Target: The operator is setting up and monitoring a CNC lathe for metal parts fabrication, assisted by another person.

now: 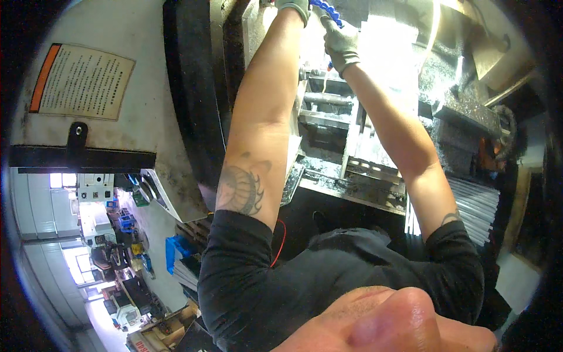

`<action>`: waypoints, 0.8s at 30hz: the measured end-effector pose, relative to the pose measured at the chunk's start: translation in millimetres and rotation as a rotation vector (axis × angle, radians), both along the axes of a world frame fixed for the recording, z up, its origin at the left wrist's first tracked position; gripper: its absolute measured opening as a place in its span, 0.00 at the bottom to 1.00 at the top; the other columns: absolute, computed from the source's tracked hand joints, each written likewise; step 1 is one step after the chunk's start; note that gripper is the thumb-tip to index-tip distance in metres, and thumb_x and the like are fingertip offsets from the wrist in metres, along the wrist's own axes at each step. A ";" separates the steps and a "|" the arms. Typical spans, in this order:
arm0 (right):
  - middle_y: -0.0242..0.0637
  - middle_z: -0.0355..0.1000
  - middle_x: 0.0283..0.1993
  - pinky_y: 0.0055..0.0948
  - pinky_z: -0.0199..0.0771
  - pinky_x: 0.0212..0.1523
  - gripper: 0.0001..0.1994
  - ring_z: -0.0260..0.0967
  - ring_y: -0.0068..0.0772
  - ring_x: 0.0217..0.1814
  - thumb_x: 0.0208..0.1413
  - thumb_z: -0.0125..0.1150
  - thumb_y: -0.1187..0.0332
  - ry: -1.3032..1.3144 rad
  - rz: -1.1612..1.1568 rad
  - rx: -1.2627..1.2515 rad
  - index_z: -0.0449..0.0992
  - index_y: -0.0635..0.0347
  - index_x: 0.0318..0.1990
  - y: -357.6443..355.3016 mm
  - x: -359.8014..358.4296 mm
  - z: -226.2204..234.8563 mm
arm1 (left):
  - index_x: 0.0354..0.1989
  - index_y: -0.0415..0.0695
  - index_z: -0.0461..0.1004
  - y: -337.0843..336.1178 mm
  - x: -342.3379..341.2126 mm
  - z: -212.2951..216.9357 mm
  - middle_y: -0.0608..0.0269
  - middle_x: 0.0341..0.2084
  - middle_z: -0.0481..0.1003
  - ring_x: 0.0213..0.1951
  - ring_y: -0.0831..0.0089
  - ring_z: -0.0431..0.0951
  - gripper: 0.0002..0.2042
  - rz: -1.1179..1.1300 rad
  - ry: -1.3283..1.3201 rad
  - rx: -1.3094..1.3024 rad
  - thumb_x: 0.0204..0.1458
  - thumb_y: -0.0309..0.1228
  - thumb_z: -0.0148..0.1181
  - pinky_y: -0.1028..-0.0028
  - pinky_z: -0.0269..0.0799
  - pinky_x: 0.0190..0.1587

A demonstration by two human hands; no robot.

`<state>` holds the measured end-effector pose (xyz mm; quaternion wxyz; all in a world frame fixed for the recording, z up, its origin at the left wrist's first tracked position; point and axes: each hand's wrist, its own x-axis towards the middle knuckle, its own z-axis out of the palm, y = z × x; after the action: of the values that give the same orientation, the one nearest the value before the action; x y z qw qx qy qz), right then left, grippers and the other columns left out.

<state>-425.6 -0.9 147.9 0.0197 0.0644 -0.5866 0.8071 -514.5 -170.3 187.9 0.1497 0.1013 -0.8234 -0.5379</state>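
Note:
Both my arms stretch forward over a brightly lit machine bed. My right hand, in a grey-green work glove, is closed around a blue segmented coolant hose. The hose's orange nozzle tip shows just below the glove, with a thin pale streak under it. My left hand, also gloved, reaches the top edge of the view beside the hose. Its fingers lie outside the picture, so what it touches is hidden. Under my hands are metal bars and rails, wet-looking and shiny.
A bundle of metal bars lies to the right, beyond my right elbow. A machine panel with a printed notice stands at the left. A red cable hangs near my body. Behind at lower left are a blue crate and workshop machines.

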 end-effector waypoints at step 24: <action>0.27 0.67 0.27 0.23 0.64 0.24 0.21 0.62 0.18 0.26 0.67 0.53 0.50 0.170 0.806 0.082 0.73 0.53 0.57 24.0 -26.7 -56.3 | 0.38 0.45 0.81 14.7 2.1 28.9 0.53 0.30 0.79 0.30 0.59 0.82 0.13 0.137 0.200 -0.300 0.61 0.37 0.51 0.61 0.80 0.32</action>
<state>-452.3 23.2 91.6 -0.2522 0.3563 -0.5424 0.7178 -512.4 -155.6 216.8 0.2804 0.0799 -0.8666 -0.4049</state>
